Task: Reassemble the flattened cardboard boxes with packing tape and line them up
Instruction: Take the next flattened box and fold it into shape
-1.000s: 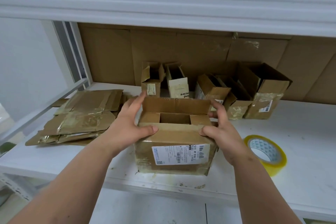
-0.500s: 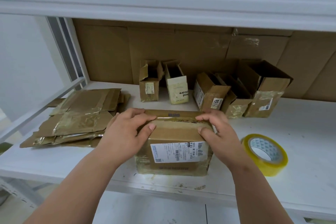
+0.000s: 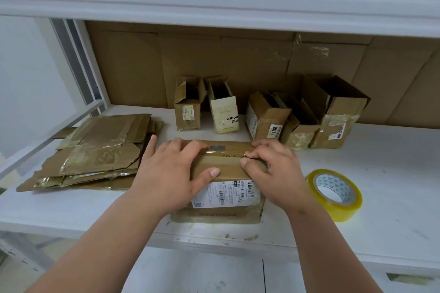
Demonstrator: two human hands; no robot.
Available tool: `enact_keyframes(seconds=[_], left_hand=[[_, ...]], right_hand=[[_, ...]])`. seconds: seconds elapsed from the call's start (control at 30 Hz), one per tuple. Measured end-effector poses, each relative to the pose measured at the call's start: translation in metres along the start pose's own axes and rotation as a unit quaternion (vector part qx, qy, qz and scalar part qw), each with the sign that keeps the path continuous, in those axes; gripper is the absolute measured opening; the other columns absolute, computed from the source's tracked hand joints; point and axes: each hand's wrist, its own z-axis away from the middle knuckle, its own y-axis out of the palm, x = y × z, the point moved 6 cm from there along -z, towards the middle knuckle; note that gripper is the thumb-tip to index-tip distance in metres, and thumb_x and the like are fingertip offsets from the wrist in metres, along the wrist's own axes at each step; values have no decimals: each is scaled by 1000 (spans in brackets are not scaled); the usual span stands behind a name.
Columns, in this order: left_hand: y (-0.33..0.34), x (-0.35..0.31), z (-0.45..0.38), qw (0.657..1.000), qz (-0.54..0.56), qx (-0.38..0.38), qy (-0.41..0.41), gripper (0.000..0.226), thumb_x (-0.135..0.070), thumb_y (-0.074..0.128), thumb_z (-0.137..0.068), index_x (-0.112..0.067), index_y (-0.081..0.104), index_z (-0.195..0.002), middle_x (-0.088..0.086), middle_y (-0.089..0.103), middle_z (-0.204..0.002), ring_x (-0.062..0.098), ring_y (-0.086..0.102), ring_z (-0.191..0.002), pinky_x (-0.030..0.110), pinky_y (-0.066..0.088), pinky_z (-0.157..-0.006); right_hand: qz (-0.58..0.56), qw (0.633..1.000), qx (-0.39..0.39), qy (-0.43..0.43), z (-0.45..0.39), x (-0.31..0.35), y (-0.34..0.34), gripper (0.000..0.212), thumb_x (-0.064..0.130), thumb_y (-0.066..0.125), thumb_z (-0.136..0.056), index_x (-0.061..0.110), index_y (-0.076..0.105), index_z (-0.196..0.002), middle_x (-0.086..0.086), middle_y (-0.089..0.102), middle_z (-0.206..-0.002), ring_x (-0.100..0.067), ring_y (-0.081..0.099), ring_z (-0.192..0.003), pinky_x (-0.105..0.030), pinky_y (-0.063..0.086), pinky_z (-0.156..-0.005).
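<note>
Head view, I see cardboard box (image 3: 226, 169) lying long axis left-right, label facing me, left hand (image 3: 171, 171) flat pressing flaps, right hand (image 3: 273, 169) fingers curled on top.

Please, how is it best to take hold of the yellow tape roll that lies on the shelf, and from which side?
Likely from above with the right hand, nearest it: the tape roll lies flat, hole up, so a thumb goes inside and fingers on the outer rim.
</note>
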Motion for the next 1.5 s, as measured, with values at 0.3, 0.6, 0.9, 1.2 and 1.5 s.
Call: enact_keyframes(seconds=[0.3,0.6,0.9,1.2,1.5], left_hand=[[-2,-14,-5,997,60,7,-53,52,-71,37,-88,-46,51,-132,-12,41,-139,18,29,-134,46,2,-123],[-2,-28,-15,994,48,-14,-96,37,-40,41,-94,-37,54,-129,-11,45,-134,16,35,-126,40,19,-111],[-7,-30,-5,988,73,-64,-122,10,-40,46,-98,-35,41,-105,-12,51,-106,15,46,-107,41,28,-94],[-7,-28,6,988,97,-34,-115,12,-33,40,-101,-32,50,-94,-14,55,-95,15,44,-96,35,27,-85],[-15,-27,14,978,182,-11,-98,5,-38,55,-97,-37,60,-99,-18,48,-119,12,52,-107,33,43,-93]], right_hand=[[-56,998,38,14,16,-10,-5,37,47,37,-102,41,56,-134,19,51,-142,4,40,-133,-43,9,-123],[185,924,128,309,44,-99,-53,47,40,50,-78,22,60,-120,-6,53,-132,-31,47,-127,-44,27,-113],[251,902,190,294,52,-115,-48,40,21,44,-91,23,55,-129,1,62,-122,-20,52,-125,-41,19,-120],[-12,966,44,255,40,-91,-63,23,29,51,-98,14,60,-114,-3,63,-94,-26,59,-90,-33,45,-75],[-272,939,-98,187,21,-16,-99,15,32,62,-95,30,53,-108,7,63,-82,-8,59,-71,-26,42,-59]])
